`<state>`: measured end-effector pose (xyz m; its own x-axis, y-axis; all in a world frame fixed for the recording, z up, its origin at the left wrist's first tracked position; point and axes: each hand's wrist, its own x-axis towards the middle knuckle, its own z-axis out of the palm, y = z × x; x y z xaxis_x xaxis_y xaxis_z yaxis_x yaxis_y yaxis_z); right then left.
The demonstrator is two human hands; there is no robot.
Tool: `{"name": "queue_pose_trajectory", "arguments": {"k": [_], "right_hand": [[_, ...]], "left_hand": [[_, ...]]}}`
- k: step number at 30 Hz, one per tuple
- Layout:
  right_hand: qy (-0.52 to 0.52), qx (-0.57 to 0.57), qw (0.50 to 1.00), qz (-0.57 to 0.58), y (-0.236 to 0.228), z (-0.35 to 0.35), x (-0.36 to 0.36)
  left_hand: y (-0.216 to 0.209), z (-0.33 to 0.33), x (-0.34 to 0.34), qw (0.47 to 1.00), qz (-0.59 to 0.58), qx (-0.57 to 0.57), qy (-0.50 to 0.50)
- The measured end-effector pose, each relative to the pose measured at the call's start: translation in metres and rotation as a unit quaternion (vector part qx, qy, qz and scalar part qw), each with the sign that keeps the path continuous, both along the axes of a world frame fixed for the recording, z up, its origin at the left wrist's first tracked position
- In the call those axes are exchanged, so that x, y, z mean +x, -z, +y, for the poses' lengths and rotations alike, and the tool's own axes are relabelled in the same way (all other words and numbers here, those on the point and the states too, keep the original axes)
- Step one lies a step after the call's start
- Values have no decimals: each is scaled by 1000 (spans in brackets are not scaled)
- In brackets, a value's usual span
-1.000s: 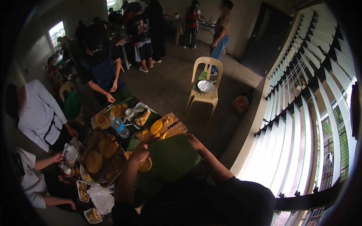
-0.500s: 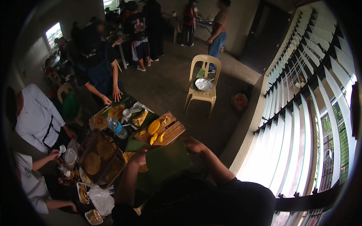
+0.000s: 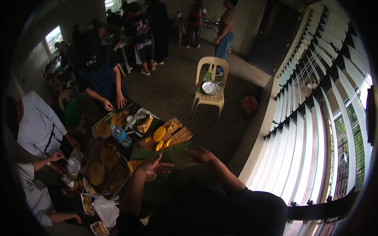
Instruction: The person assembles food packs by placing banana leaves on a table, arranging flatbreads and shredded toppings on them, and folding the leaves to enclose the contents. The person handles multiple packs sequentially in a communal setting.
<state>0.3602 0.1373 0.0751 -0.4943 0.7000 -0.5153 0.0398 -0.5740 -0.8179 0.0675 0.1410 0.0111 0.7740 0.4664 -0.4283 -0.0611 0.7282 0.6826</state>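
- Holding what looks like a thin white spoon over a white tub, another person's hand could spill a bit if the spoon tips.
- Next is the brown basket with flat round breads. The left arm is just beside it, so a swing of the elbow could bump it.
- The water bottle is tall and thin. A knock could make it fall, and it could roll into the food.
- The left hand has its fingers spread and seems to hold nothing. It is close to a round yellow bread and could squash it by coming down.
- The big green leaf is on the table, under and between both hands. A hard tug on one side could rip it.
- The wooden board has yellow fruit on it. If the leaf gets shoved against it, pieces could slide off.
- The right hand is at the leaf's right side. I cannot tell if its blurry fingers pinch the leaf. A loose pinch could let it slip.
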Motion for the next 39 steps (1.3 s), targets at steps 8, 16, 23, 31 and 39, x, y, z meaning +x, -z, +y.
{"name": "queue_pose_trajectory", "arguments": {"k": [8, 16, 23, 31, 39], "right_hand": [[91, -38, 995, 12, -4, -6, -4], [85, 59, 992, -67, -11, -9, -14], [123, 116, 981, -91, -11, -16, -22], [183, 120, 971, -98, -10, -17, -27], [258, 146, 955, -17, 6, -17, -26]], "left_hand": [[-14, 6, 1, 998, 51, -26, -29], [-1, 0, 4, 992, 17, -12, -122], [-1, -15, 22, 978, 19, 16, -208], [-4, -21, 26, 974, 8, 5, -225], [-9, -21, 31, 980, 10, 50, -191]]}}
